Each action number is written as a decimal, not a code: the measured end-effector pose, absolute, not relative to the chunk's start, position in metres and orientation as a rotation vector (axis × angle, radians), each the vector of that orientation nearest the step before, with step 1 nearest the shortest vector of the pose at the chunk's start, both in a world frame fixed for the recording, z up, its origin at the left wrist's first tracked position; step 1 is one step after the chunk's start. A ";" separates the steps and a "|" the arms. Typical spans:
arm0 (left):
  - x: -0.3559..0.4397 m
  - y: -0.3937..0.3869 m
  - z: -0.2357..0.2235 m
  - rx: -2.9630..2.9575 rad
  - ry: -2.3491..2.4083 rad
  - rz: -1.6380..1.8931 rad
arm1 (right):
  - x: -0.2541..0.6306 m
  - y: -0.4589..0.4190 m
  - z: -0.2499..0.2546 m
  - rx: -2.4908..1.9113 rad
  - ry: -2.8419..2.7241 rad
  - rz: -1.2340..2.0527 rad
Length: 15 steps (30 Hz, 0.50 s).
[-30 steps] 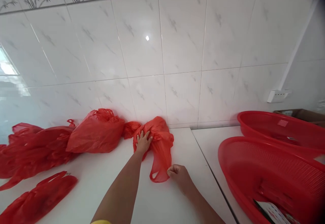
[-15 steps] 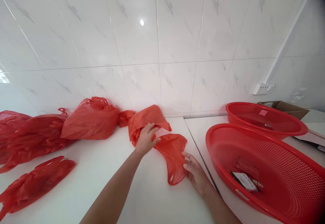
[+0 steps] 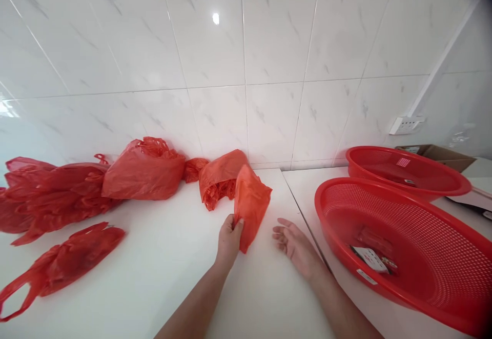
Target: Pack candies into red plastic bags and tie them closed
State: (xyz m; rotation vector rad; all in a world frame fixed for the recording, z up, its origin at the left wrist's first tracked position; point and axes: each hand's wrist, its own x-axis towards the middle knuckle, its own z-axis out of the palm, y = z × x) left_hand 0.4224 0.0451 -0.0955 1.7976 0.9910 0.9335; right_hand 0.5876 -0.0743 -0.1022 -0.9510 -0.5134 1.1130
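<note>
A thin red plastic bag (image 3: 252, 205) is pinched at its left edge between the thumb and fingers of my left hand (image 3: 229, 241). It stands up from the white table, narrowing to a point at the bottom. My right hand (image 3: 294, 246) is apart from it, a little to its right, fingers spread and holding nothing. Behind the held bag lies another red plastic bag (image 3: 221, 172) with crumpled bags showing at its mouth. To its left sits a full, rounded red bag (image 3: 144, 175).
Several bunched red bags (image 3: 57, 190) lie at the far left, with a single filled bag (image 3: 77, 262) in front. On the right stand a large red basket (image 3: 326, 226) holding small packets and a second red basket (image 3: 355, 167). A cardboard box (image 3: 453, 159) and wall socket (image 3: 407, 125) are behind.
My left hand has drawn back and taken hold of the red bag, which is now raised upright. My right hand has let go of it. The view has shifted slightly.
</note>
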 end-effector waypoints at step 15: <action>0.395 0.065 -0.077 0.701 0.543 1.037 | 0.587 -0.034 -0.110 -0.831 -0.270 0.977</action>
